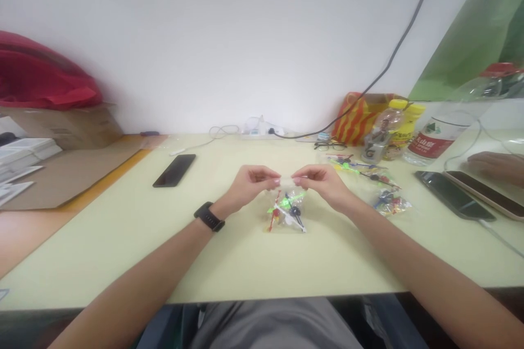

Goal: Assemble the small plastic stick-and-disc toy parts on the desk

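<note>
Bag [287,218]: held at the centre of the frame, below the fingertips, with small coloured parts [285,203] seen inside; whether its base is borne by the table [229,262] cannot be told.
Left hand [256,180]: thumb and forefinger are pinched on the bag's top left.
Right hand [322,181]: the top right is pinched likewise, a narrow gap being left between the hands.
Thin plastic: if it were torn by a sudden or uneven pull, parts could be scattered.
Near edge: loose pieces could be lost over it, toward the bottom of the frame.
Room: wider toward the phone [174,170], left of centre; rightward, movement is hemmed in by another packet [392,203].
</note>
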`<state>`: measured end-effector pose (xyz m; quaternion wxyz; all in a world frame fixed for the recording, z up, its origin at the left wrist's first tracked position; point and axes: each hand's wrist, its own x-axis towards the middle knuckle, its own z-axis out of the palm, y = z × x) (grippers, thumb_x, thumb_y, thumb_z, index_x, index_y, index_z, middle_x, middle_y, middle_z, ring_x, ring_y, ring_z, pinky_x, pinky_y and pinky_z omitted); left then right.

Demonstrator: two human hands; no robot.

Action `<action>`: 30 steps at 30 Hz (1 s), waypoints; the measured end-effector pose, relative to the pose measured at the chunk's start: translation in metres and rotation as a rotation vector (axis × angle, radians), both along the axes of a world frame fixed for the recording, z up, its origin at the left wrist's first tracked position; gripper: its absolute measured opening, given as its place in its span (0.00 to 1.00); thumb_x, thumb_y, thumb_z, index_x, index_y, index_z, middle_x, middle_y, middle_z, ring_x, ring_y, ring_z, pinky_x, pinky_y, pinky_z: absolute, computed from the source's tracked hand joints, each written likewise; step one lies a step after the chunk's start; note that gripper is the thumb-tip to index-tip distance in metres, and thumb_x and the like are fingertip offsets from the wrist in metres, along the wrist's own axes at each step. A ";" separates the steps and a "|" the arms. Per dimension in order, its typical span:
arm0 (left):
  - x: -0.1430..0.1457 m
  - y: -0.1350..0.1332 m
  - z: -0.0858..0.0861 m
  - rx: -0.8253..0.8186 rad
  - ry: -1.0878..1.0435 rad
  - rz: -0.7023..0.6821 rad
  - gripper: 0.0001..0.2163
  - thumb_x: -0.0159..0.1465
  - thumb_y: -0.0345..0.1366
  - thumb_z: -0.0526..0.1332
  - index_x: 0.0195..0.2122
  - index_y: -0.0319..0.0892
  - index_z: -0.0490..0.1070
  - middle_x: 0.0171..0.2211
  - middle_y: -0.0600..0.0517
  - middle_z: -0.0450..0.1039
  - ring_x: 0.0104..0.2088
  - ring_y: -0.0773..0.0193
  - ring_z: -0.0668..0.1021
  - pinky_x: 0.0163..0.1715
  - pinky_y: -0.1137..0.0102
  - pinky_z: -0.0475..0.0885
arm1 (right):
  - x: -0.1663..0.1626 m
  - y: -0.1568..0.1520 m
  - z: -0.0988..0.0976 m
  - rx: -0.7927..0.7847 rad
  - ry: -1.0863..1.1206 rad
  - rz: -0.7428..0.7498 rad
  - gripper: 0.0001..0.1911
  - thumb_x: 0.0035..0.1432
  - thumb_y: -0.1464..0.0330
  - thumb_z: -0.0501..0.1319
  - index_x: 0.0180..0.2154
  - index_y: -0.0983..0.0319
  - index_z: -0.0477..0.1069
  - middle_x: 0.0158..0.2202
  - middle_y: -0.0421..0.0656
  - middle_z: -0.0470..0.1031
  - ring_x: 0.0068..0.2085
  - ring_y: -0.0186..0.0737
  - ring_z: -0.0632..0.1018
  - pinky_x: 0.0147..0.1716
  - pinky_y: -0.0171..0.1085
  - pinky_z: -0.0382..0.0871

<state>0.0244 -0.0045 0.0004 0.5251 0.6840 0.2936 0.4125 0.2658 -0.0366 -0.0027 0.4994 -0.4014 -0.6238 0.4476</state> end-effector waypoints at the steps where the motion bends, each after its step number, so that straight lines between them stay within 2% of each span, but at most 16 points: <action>1: 0.000 0.000 0.000 0.005 -0.005 0.010 0.11 0.59 0.38 0.75 0.39 0.38 0.84 0.34 0.45 0.83 0.35 0.60 0.82 0.37 0.68 0.77 | 0.001 0.001 -0.001 -0.016 0.024 -0.011 0.11 0.50 0.63 0.75 0.35 0.60 0.85 0.30 0.42 0.80 0.30 0.36 0.72 0.32 0.37 0.66; 8: -0.001 0.003 0.000 0.022 0.008 0.066 0.07 0.61 0.37 0.72 0.38 0.39 0.85 0.37 0.44 0.85 0.35 0.61 0.81 0.38 0.68 0.75 | 0.002 0.005 -0.008 -0.117 0.174 0.021 0.09 0.51 0.67 0.72 0.37 0.58 0.87 0.33 0.44 0.80 0.35 0.38 0.73 0.36 0.37 0.66; 14: -0.003 0.003 -0.001 0.015 0.002 0.051 0.08 0.62 0.37 0.72 0.39 0.39 0.86 0.38 0.43 0.85 0.36 0.60 0.81 0.40 0.67 0.76 | 0.002 0.005 -0.006 -0.075 0.206 0.048 0.09 0.52 0.67 0.70 0.36 0.58 0.87 0.34 0.44 0.79 0.35 0.37 0.73 0.35 0.37 0.66; 20: -0.001 0.001 -0.001 0.014 -0.012 0.087 0.13 0.57 0.40 0.76 0.39 0.38 0.85 0.37 0.45 0.85 0.38 0.59 0.83 0.42 0.66 0.77 | 0.000 0.002 -0.002 0.050 0.030 -0.035 0.10 0.55 0.60 0.72 0.35 0.60 0.86 0.35 0.45 0.82 0.37 0.41 0.77 0.39 0.39 0.71; 23: -0.001 0.002 -0.003 0.004 -0.033 0.098 0.19 0.56 0.40 0.77 0.47 0.39 0.83 0.38 0.46 0.85 0.40 0.57 0.84 0.46 0.64 0.78 | -0.001 0.001 -0.002 0.062 -0.044 -0.091 0.16 0.53 0.58 0.74 0.42 0.60 0.85 0.39 0.46 0.84 0.39 0.43 0.80 0.40 0.41 0.74; 25: -0.002 0.003 -0.005 0.011 -0.006 0.106 0.21 0.57 0.41 0.76 0.51 0.40 0.82 0.39 0.45 0.85 0.41 0.57 0.84 0.47 0.63 0.78 | -0.002 0.002 -0.002 0.079 -0.064 -0.105 0.16 0.53 0.57 0.74 0.40 0.60 0.84 0.39 0.46 0.84 0.39 0.44 0.81 0.41 0.42 0.75; 30: -0.004 0.006 -0.005 0.080 0.096 0.105 0.13 0.60 0.44 0.74 0.39 0.39 0.84 0.39 0.45 0.84 0.40 0.57 0.83 0.43 0.65 0.78 | 0.001 0.005 -0.002 0.122 -0.101 -0.093 0.12 0.56 0.58 0.72 0.35 0.60 0.80 0.34 0.44 0.81 0.36 0.41 0.80 0.38 0.40 0.75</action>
